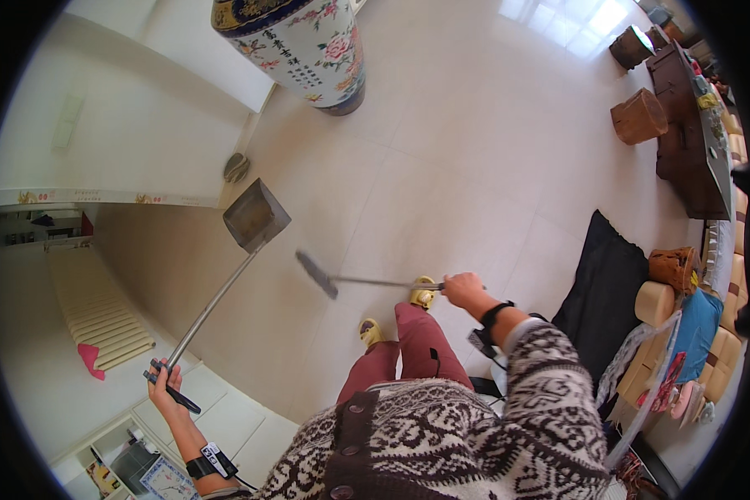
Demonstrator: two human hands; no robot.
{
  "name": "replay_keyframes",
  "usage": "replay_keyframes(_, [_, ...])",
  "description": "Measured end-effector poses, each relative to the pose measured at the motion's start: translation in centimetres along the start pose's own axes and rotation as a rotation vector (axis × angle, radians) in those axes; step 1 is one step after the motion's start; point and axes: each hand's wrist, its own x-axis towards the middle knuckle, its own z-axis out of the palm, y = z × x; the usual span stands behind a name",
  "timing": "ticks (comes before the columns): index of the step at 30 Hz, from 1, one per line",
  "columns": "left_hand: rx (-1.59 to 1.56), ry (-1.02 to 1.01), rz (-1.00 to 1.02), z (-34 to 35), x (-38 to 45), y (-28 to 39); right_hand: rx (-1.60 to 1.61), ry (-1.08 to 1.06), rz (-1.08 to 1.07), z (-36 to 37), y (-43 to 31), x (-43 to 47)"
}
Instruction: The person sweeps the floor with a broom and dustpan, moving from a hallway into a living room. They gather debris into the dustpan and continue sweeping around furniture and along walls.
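My left hand (165, 382) is closed around the upper end of a long-handled metal dustpan (256, 215), low at the left. The dustpan's grey pan lies up and to the right of that hand, close to the wall corner. With my right hand (465, 290) I grip the handle of a broom (317, 274). Its thin shaft runs leftwards to a narrow grey head, which is over the tiled floor, apart from the dustpan. The broom head looks slightly blurred. Below the shaft are my feet in yellow slippers (370, 332).
A tall painted porcelain vase (325, 56) stands by the wall, with a round striped object (237, 167) near the corner. A radiator (106, 319) is at left. Rightwards are wooden stumps (639, 117), a dark wooden cabinet (684, 131), black cloth (600, 281) and a beige sofa (722, 350).
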Motion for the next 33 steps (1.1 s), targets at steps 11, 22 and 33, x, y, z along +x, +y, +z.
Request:
replay_keyframes(11, [-0.048,-0.056,0.166,1.8,-0.9,2.4,-0.313,-0.001,0.299,-12.4,16.3,0.1])
replay_keyframes(22, [0.085,-0.111,0.138,-3.3,0.8,0.3,-0.173,0.400,0.351,-20.2,11.6,-2.3])
replay_keyframes(33, [0.277,-0.292,0.161,-0.5,-7.7,3.5,0.095,0.195,0.144,-15.7,1.0,6.6])
